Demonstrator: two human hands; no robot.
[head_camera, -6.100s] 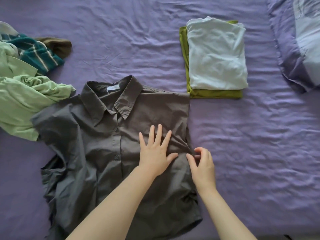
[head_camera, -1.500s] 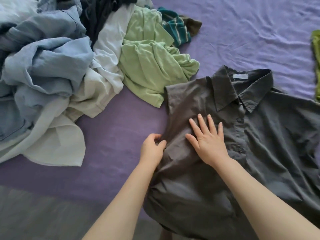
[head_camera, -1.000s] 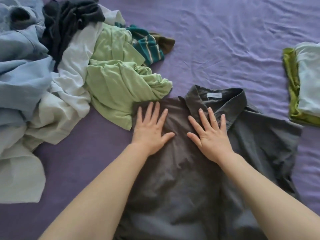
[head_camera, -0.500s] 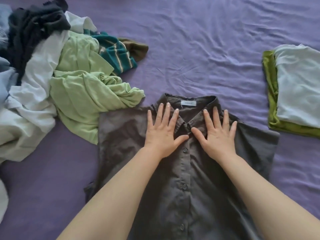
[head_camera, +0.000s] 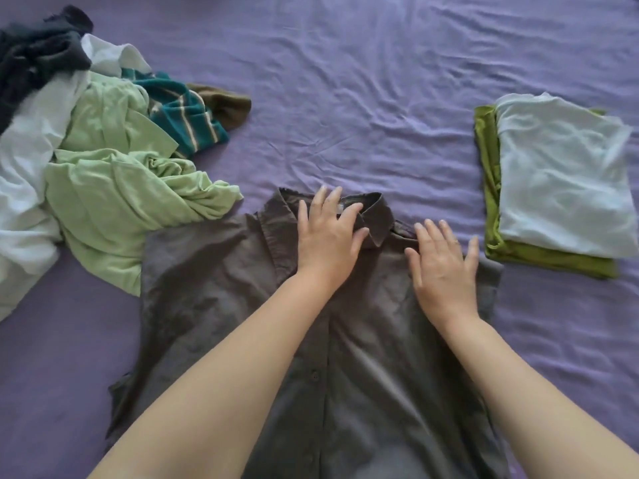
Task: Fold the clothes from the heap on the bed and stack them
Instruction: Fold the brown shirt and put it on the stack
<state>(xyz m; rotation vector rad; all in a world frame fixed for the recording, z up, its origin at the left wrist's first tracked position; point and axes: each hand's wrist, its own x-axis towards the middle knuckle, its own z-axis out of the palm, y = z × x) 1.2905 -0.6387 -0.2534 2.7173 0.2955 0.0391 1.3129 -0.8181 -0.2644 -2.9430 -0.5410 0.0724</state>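
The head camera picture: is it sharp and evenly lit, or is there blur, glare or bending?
Head view: soft, even light with no glare; faint shadows under the left hand and right hand on the dark grey collared shirt; fingertips look slightly smeared; forearms balloon toward the bottom edge, a wide-angle effect; the wrinkled purple bedsheet stays fairly crisp.

place: home bedroom | evidence: wrinkled purple bed sheet (head_camera: pixel 345 98) fills the whole view | heap of unfolded clothes (head_camera: pixel 103 160) at left | small stack of folded tops (head_camera: pixel 560 181) at right | grey shirt (head_camera: pixel 214 288) spread flat
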